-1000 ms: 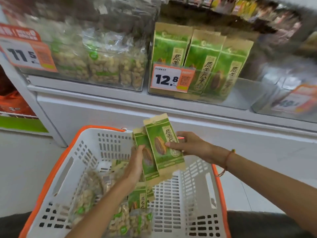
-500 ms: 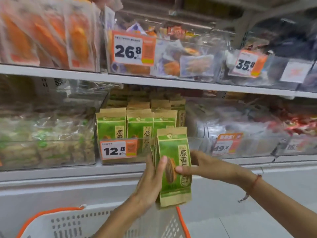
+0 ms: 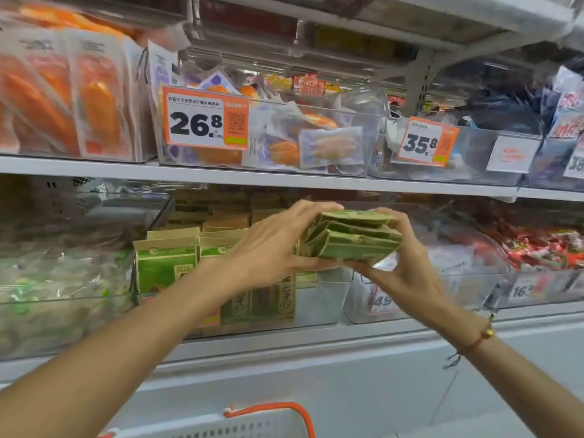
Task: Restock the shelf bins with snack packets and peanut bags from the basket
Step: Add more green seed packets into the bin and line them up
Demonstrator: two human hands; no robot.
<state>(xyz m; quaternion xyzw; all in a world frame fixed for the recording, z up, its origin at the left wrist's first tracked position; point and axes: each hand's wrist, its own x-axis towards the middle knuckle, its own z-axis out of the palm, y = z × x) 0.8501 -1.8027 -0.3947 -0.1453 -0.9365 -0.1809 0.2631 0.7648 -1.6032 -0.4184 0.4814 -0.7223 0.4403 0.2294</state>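
Note:
A stack of green snack packets [image 3: 354,237] is held between both hands, tipped so their bottom edges face me. My left hand [image 3: 271,248] grips the stack's left side and my right hand [image 3: 401,273] grips its right side and underside. The stack hovers over the clear shelf bin [image 3: 319,298] where more green packets [image 3: 167,263] stand upright. Clear peanut bags [image 3: 60,292] fill the bin to the left. Only the white basket's orange rim [image 3: 284,409] shows at the bottom edge.
The upper shelf [image 3: 252,178] carries bins of orange and purple packets with price tags 26.8 [image 3: 205,121] and 35.8 [image 3: 425,142]. A bin of red packets [image 3: 537,248] sits to the right on the lower shelf. The white shelf base [image 3: 316,374] is below.
Both hands lifted the green packets out of the basket up to the shelf and tipped them from upright to flat. The view rose, so the basket dropped to the bottom edge.

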